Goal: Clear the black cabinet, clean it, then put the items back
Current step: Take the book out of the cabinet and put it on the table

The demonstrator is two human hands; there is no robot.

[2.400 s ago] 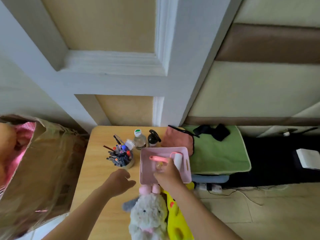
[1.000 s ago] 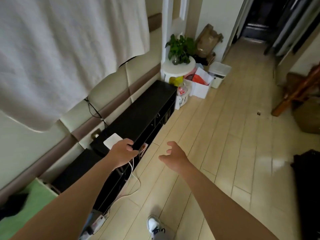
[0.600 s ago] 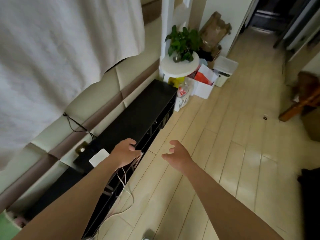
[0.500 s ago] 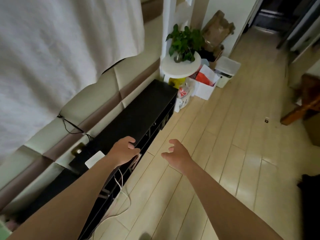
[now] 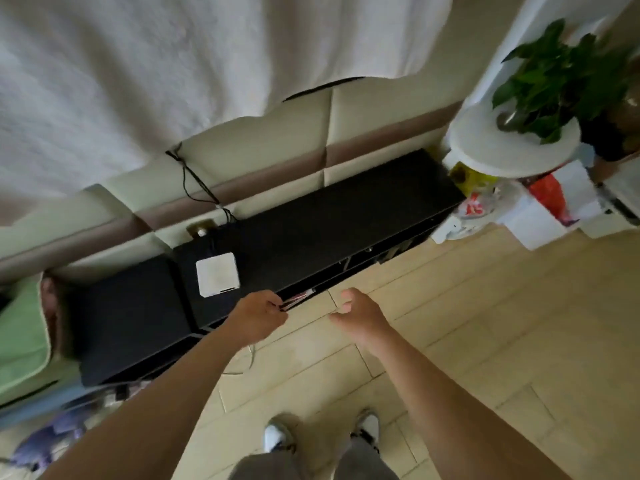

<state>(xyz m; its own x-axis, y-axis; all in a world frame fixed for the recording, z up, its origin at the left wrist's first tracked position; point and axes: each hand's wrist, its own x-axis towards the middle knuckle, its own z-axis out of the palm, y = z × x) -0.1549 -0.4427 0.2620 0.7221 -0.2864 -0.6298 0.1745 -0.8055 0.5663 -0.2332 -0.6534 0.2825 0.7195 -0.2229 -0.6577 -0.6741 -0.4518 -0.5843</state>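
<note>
Clearing barely begun: a small white square box sits on the long black low cabinet, mid-frame. The left hand pinches a thin red-and-white item at its front; the right hand is loosely spread, empty.

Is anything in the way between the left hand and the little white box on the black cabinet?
Nothing visible. The left hand is at the black cabinet's front edge, and only bare cabinet top lies between it and the white box.

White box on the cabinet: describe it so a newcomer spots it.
Find the long black cabinet against the padded wall. On its top, just beyond the left hand, sits a small white box. It is the only pale square thing on that dark top.
</note>
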